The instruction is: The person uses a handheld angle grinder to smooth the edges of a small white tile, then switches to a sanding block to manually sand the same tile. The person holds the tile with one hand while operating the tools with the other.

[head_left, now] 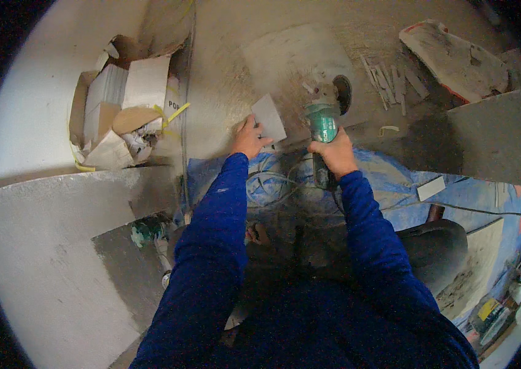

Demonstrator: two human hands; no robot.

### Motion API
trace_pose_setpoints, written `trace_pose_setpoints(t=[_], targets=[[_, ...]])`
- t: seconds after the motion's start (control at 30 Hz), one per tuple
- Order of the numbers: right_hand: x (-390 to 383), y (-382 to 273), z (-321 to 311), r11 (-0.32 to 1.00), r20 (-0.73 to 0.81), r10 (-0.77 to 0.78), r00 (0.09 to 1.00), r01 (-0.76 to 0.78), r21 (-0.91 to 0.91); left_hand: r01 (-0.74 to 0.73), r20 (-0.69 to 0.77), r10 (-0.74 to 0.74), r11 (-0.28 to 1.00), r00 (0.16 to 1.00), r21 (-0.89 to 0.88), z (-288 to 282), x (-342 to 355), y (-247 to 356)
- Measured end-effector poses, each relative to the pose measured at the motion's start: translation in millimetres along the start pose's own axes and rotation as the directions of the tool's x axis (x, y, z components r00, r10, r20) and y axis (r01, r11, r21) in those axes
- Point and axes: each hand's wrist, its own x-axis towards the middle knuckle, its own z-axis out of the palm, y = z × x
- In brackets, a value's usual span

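Far left: torn brown cardboard box (78, 117), flaps open, a stack of thin pale slabs (105, 86) standing inside; a yellow strap (178, 114) sticks out at its right side. Nearer, left: a green-and-grey power tool (147, 232) lies by the person's left sleeve.

Centre: left hand (249, 138), fingers bent at the left edge of a white rectangular tile (270, 119), touching it; cannot tell whether they grip it or only rest there. Tile sits just beyond the crumpled blue plastic sheet (377, 166).

Right of the tile, apart from it: right hand (337, 154), fingers wrapped round the body of a green angle grinder (322, 120), its round dark disc (343, 94) at the far end.

Farther right: loose narrow grey strips (389, 83) on the dusty floor; beyond them, a dirty pale torn bag (457, 64) with red edging. Nearer, a small white rectangular piece (431, 189) lies on the blue sheet.
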Motion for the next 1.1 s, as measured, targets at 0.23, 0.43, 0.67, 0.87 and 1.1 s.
trace_pose_setpoints(t=[0.23,0.43,0.67,0.87,1.1], targets=[[-5,3,18,0.998,-0.031,-0.069,0.997,0.069,-0.002,0.05,-0.084,-0.056,0.996,0.995,-0.069,-5,1,6],[1,-24,46,0.97,0.059,-0.079,0.995,0.091,-0.227,0.051,-0.038,-0.05,0.998,0.998,0.035,-13,-3,15],[30,-51,91,0.982,0.144,-0.058,0.988,0.083,-0.17,-0.035,0.281,-0.043,0.963,0.959,0.268,-8,7,-5],[38,-55,112,0.99,0.158,-0.097,0.983,0.112,-0.091,0.063,0.197,-0.014,0.968,0.98,-0.244,16,0,-43],[26,-54,101,0.996,0.177,-0.073,0.982,0.081,-0.038,-0.109,0.104,0.115,0.992,0.988,-0.056,38,-11,-72]])
